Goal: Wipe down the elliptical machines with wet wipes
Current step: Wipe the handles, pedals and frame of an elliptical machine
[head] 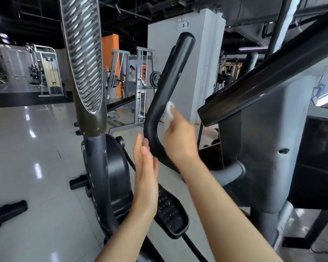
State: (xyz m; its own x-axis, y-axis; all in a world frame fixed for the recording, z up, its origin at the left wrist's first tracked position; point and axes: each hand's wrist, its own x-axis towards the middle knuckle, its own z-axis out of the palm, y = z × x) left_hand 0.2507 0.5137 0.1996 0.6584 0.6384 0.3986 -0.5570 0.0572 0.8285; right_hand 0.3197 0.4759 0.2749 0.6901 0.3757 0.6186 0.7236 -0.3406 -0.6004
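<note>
A black curved handlebar (pixel 169 80) of the elliptical machine rises in the middle of the view. My right hand (pixel 180 137) holds a crumpled white wet wipe (pixel 169 114) and presses it against the right side of the bar, just above the bend. My left hand (pixel 146 167) is flat with straight fingers, its fingertips at the left side of the bend. The other moving handle (pixel 83 63), with a ribbed silver grip, stands to the left. A studded black pedal (pixel 170 212) lies below my forearms.
The grey console column (pixel 263 148) and a black sloping rail (pixel 273 72) fill the right side. A black flywheel housing (pixel 116 173) sits low at centre left. Glossy tiled floor (pixel 36 148) spreads left, with weight racks and a white pillar (pixel 197 63) behind.
</note>
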